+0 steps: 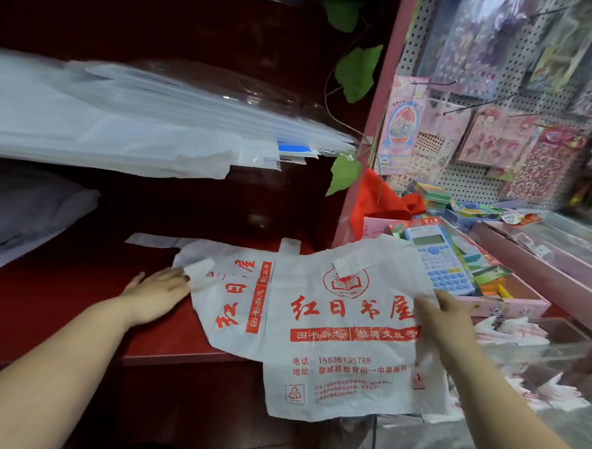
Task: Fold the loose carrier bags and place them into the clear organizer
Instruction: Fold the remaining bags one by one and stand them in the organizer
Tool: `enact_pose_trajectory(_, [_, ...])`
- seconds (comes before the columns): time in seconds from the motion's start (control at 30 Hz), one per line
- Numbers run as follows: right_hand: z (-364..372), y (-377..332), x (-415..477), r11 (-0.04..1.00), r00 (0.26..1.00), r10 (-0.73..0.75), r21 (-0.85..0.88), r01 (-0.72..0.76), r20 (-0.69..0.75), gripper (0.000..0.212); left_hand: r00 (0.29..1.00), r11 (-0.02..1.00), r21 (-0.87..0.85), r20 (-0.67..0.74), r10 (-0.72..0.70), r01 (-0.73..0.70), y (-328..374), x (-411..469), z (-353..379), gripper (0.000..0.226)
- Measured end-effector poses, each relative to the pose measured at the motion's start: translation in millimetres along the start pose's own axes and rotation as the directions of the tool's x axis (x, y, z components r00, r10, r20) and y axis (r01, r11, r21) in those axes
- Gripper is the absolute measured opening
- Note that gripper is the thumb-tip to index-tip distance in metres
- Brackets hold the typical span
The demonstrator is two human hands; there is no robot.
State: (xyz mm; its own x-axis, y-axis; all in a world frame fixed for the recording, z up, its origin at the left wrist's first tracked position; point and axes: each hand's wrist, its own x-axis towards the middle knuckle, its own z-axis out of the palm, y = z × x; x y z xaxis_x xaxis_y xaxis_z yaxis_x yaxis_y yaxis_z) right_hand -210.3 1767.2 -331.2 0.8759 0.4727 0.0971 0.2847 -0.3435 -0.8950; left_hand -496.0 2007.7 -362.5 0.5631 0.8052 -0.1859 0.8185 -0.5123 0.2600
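My left hand [157,296] lies flat, fingers straight, on the red shelf [61,298], fingertips touching the second bag [232,300] just left of the front bag [344,330]. My right hand [444,318] covers the front bag's right edge; whether it pinches, I cannot tell. I'd square the edges before creasing. The clear organizer [555,358] sits right of the front bag, with a calculator [437,259] beyond it and a pegboard [461,185] behind.

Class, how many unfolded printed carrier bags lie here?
2: the left bag by the left hand, the right bag overlapping it, held by the right hand. Others may be hidden.
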Motion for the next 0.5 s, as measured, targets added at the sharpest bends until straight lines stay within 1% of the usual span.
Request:
enact_pose_trajectory(0.03, [2.9, -0.2, -3.4, 1.0, 1.0, 0.003, 0.005, -0.003, 0.007, 0.022, 0.998, 0.993, -0.121, -0.058, 0.001, -0.008, -6.3, 2.3, 0.8, 0.044])
enact_pose_trajectory(0.07, [5.6, -0.1, -6.3, 1.0, 1.0, 0.006, 0.015, -0.006, 0.015, 0.019, 0.991, 0.96, -0.276, -0.136, -0.001, -0.037, -11.1, 3.5, 1.7, 0.042])
enact_pose_trajectory(0.13, [10.0, 0.1, -10.6, 0.998, 1.0, 0.014, 0.056, -0.016, 0.024, 0.016, 0.957, 0.828, -0.545, -0.289, -0.04, -0.13, -15.0, -2.9, 2.3, 0.042])
enact_pose_trajectory(0.17, [11.9, -0.5, -12.9, 0.997, 0.999, 0.015, 0.075, -0.018, 0.032, 0.016, 0.935, 0.762, -0.625, -0.346, -0.079, -0.167, -14.5, -10.6, 1.5, 0.045])
enact_pose_trajectory(0.2, [12.7, -1.5, -15.5, 0.996, 0.999, 0.011, 0.092, -0.015, 0.037, 0.016, 0.909, 0.722, -0.663, -0.4, -0.12, -0.197, -13.0, -20.1, 0.0, 0.047])
enact_pose_trajectory(0.23, [14.0, -1.2, -17.3, 0.994, 0.999, 0.007, 0.107, -0.011, 0.037, 0.016, 0.873, 0.708, -0.67, -0.46, -0.16, -0.223, -10.7, -30.1, -0.8, 0.048])
enact_pose_trajectory(0.3, [15.2, -1.3, -22.2, 0.991, 0.999, 0.002, 0.136, -0.007, 0.038, 0.015, 0.795, 0.708, -0.656, -0.561, -0.228, -0.26, -1.4, -48.8, -0.5, 0.04])
enact_pose_trajectory(0.33, [14.8, -0.9, -25.1, 0.988, 0.999, 0.006, 0.152, -0.012, 0.039, 0.015, 0.777, 0.698, -0.663, -0.579, -0.249, -0.271, 6.4, -56.5, 0.8, 0.035])
enact_pose_trajectory(0.37, [14.4, -0.6, -28.0, 0.986, 0.999, 0.008, 0.166, -0.016, 0.047, 0.014, 0.78, 0.682, -0.678, -0.572, -0.254, -0.275, 15.9, -62.7, 3.2, 0.03])
enact_pose_trajectory(0.43, [13.6, 1.4, -34.0, 0.982, 0.998, 0.009, 0.19, -0.022, 0.069, 0.013, 0.832, 0.684, -0.688, -0.509, -0.219, -0.241, 38.5, -68.7, 11.4, 0.028])
enact_pose_trajectory(0.5, [13.6, 4.5, -42.1, 0.98, 0.997, 0.014, 0.197, -0.029, 0.08, 0.013, 0.869, 0.768, -0.606, -0.474, -0.143, -0.205, 60.5, -67.8, 23.3, 0.023])
